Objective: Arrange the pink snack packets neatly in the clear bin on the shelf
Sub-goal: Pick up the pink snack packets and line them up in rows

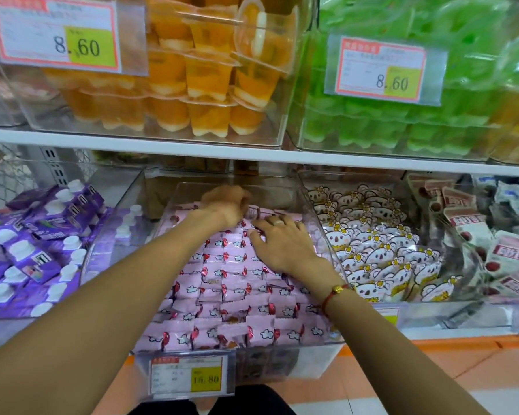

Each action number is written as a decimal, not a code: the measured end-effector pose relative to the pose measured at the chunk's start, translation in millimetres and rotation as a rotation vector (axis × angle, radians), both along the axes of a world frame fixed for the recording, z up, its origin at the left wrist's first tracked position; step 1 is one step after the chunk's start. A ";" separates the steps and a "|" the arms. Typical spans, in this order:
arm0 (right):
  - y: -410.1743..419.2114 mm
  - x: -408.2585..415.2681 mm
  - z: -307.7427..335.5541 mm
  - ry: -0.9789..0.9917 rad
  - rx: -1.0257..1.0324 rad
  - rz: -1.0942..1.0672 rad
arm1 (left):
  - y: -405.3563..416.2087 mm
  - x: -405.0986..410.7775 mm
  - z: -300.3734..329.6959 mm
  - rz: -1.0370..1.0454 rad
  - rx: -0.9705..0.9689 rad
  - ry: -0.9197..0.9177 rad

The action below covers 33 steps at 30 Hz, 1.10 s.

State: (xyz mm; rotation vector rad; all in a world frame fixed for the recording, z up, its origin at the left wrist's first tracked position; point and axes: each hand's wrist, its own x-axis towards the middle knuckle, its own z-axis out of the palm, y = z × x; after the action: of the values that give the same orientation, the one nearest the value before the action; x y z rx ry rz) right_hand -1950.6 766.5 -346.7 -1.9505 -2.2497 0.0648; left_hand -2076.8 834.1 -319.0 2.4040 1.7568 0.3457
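Note:
The clear bin [150, 205] sits in the middle of the lower shelf, full of pink snack packets [234, 298] lying in rough rows. My left hand [226, 205] reaches to the back of the bin with its fingers curled down into the rear packets; what it grips is hidden. My right hand [282, 241] lies flat with fingers spread on the packets at the back right, a ring on one finger and a red bracelet on the wrist. Both forearms cross over the bin's front rows.
Purple pouches [33, 250] fill the bin to the left and koala-print packets [372, 250] the bin to the right. A white shelf board [252, 151] hangs close above, carrying bins of orange jelly cups [192, 85] and green ones [402, 121]. A price tag [189, 377] hangs on the front.

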 end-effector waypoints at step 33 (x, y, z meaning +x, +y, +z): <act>-13.5 -1.9 26.4 0.418 -0.034 -0.035 | -71.7 -24.1 26.7 0.453 -0.050 -1.531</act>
State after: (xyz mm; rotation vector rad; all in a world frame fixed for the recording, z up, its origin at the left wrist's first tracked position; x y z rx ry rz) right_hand -1952.6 753.0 -320.3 -1.7881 -1.9516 0.4630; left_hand -2100.9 762.4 -292.3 0.8883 1.2962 1.5631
